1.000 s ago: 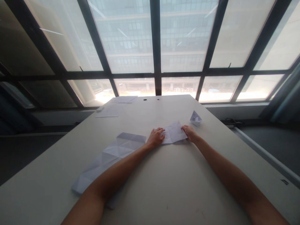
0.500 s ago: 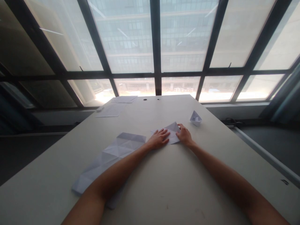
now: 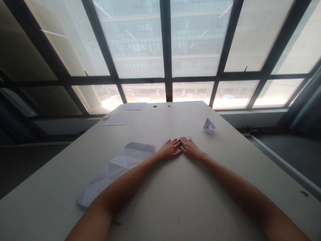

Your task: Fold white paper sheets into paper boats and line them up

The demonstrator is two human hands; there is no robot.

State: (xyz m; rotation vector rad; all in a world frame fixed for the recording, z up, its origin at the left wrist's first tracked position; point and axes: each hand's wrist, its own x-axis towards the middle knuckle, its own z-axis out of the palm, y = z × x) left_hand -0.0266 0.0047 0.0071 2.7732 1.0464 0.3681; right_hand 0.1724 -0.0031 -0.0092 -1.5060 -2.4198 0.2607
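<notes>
My left hand (image 3: pixel 170 149) lies flat with fingers stretched out on a small folded sheet of white paper (image 3: pixel 188 137). Beside it my right hand (image 3: pixel 190 148) also presses flat on that paper, its fingertips touching the left fingertips. Most of the paper is hidden under both hands; only thin edges show beyond the fingers. A larger creased sheet of paper (image 3: pixel 127 157) lies to the left, partly covered by my left forearm. To the right of my hands stands a folded paper boat (image 3: pixel 209 126).
The white table (image 3: pixel 175 194) stretches ahead to a row of windows. Several flat sheets of paper (image 3: pixel 117 117) lie at its far left. Two dark round spots (image 3: pixel 154 106) mark the far edge. Curtains (image 3: pixel 304 100) hang at the right.
My right hand has moved left from the paper's right edge, and its fingers now lie flat on it. The paper's raised right flap is now down. My left hand has stayed put.
</notes>
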